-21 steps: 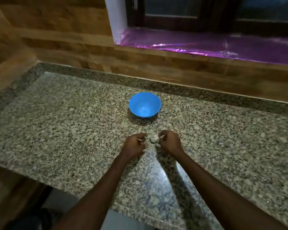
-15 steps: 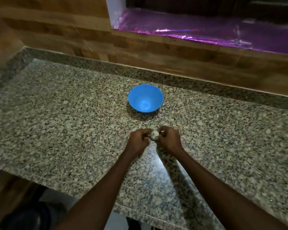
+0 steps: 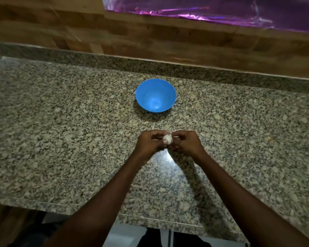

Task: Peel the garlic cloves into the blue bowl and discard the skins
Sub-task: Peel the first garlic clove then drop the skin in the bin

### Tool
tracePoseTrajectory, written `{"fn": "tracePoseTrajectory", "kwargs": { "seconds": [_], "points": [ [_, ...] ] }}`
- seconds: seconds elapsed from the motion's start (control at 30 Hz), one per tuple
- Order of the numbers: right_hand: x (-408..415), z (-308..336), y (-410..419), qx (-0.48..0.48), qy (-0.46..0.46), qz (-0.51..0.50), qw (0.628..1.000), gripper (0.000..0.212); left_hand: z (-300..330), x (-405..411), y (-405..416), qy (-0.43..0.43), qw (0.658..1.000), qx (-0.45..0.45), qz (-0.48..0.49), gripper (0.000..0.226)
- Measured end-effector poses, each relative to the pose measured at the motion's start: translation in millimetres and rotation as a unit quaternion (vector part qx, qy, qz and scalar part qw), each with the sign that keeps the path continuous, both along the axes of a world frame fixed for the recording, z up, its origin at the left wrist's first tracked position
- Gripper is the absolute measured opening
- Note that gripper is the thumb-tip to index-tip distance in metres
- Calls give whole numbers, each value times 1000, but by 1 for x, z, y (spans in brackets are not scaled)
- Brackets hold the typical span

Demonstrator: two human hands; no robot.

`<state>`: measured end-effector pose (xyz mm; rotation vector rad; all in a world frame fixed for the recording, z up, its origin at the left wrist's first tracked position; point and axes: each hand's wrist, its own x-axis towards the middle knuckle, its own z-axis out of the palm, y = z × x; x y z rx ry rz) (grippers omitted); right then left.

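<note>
A small white garlic bulb (image 3: 167,139) sits between my two hands, just above the granite counter (image 3: 61,132). My left hand (image 3: 150,142) grips its left side with curled fingers. My right hand (image 3: 185,142) pinches its right side and top, where a bit of pale skin sticks out. The blue bowl (image 3: 156,95) stands upright and looks empty, a short way beyond my hands. Most of the garlic is hidden by my fingers.
A raised granite lip and a wooden wall (image 3: 168,38) run along the back of the counter. Shiny purple foil (image 3: 221,11) covers the ledge above. The counter's front edge (image 3: 159,220) lies under my forearms.
My hands have closed together on the garlic, which first lay between them apart from the fingers. The camera has tilted down, so the bowl and hands sit higher and larger in view.
</note>
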<state>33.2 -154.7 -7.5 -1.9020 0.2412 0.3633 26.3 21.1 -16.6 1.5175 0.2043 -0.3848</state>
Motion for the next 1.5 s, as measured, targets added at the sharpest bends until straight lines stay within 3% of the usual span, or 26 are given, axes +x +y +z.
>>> {"fn": "tracePoseTrajectory", "kwargs": {
  "seconds": [0.2, 0.3, 0.47, 0.63, 0.73, 0.83, 0.9, 1.0, 1.07, 1.2, 1.37, 1.5],
  "points": [
    [-3, -12, 3, 11, 7, -85, 996, 8, 2, 1, -5, 23, 999, -29, -30, 29],
    [-1, -11, 3, 82, 45, -146, 985, 9, 4, 5, -11, 26, 999, -35, -14, 27],
    [6, -6, -4, 195, 120, -169, 959, 14, -4, 18, -12, -31, 996, 78, 11, 34],
    [10, -7, -15, 214, 144, -164, 952, 12, -10, 28, -6, -92, 975, 201, 6, 37],
    [11, -9, -25, 168, 106, -137, 970, 12, -6, 37, 4, -77, 972, 222, 28, 35],
    [12, -9, -32, 70, 58, -107, 990, 10, 1, 55, 18, -19, 964, 219, 150, 13],
    [13, -8, -36, 32, 43, -99, 994, 13, 10, 71, 21, 38, 958, 175, 226, 26],
    [13, -9, -41, 27, 29, -73, 997, 14, 23, 95, 19, 64, 958, 191, 204, 41],
    [14, -7, -41, -4, 15, -48, 999, 12, 28, 105, 15, 63, 955, 222, 188, 35],
    [19, -1, -43, -171, -24, 31, 984, 10, 32, 108, 11, 73, 945, 265, 176, 26],
    [25, 5, -43, -211, -3, 78, 974, 9, 29, 99, 17, 66, 945, 284, 145, 17],
    [31, 5, -41, -244, 27, 89, 965, 8, 32, 92, 21, 90, 955, 239, 149, 10]
  ]
}}
